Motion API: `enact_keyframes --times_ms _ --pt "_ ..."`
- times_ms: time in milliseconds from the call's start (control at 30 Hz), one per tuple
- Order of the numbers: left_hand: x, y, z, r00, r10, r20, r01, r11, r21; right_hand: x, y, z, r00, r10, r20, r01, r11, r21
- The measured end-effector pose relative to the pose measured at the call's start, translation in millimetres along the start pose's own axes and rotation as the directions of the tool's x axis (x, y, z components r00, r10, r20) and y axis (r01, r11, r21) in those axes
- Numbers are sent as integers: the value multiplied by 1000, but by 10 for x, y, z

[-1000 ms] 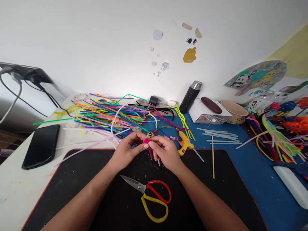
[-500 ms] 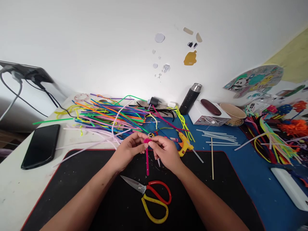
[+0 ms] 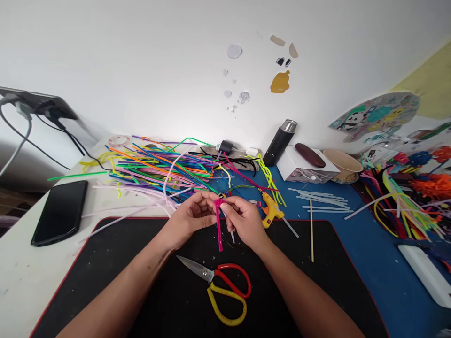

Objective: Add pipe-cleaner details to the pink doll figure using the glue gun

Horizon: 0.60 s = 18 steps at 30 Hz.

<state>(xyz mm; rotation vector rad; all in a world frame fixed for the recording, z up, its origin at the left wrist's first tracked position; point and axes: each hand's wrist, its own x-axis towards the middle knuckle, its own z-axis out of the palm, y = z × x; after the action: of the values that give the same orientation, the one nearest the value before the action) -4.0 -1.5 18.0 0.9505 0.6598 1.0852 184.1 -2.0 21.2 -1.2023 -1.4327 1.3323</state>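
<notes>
Both hands meet over the back part of the black mat. Between their fingertips is a magenta pipe cleaner (image 3: 219, 230), bunched at the top, with a straight length hanging down. My left hand (image 3: 192, 213) pinches the bunched end from the left side. My right hand (image 3: 243, 220) grips the same end from the right, and a pale pointed tip pokes out below its fingers. Scissors (image 3: 214, 277) with one red and one yellow handle lie on the mat below the hands. A yellow glue gun (image 3: 271, 211) rests just right of my right hand.
Many coloured pipe cleaners (image 3: 158, 164) are heaped behind the hands. A phone (image 3: 59, 211) lies at left. Glue sticks (image 3: 326, 199), a wooden stick (image 3: 312, 234), a black flask (image 3: 280, 143), a white box (image 3: 303, 166) and a bowl (image 3: 341, 164) are at right.
The magenta piece has shifted slightly right, and its hanging end has tilted and risen a little. My left fingers have loosened slightly around its top.
</notes>
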Motion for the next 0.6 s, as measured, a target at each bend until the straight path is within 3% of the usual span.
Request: enact_keyframes --times_ms 200,600 --pt "-16 -58 -11 993 110 -42 -90 937 337 -15 3 -2 1000 -5 13 5 1000 -30" --pt "-4 33 -20 995 91 -39 -65 899 433 -26 81 -3 998 -23 52 26 998 -55"
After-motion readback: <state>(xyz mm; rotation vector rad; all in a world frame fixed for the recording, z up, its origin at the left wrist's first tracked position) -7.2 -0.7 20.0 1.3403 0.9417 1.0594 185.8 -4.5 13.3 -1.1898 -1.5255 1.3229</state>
